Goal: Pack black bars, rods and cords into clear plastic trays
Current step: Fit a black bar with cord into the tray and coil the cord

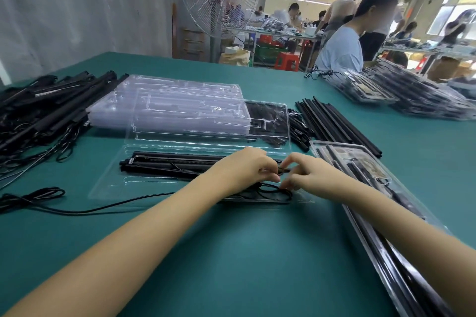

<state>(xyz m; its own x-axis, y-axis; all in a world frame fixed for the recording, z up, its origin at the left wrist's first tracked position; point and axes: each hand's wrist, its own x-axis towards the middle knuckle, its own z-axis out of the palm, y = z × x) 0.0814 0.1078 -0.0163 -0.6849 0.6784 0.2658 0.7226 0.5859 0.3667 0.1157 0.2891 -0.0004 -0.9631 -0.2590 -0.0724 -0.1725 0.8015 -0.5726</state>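
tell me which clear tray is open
The tray under the left hand and right hand: lid tilted up, black bars in it. The stack behind is empty; the tray at right is packed.

Cannot make out the small black piece (283, 170) pinched by left hand (242, 167) and right hand (309, 175), mostly covered by fingertips. Cannot see the right end of the bar (167, 159) under the left hand. Cannot follow the pile of black bars (51, 105) or the loose cord (77, 211) past the left edge, nor the packed tray (360, 162) past the bottom right corner. Cannot tell the goods on the far tables (283, 31): too small, blurred.
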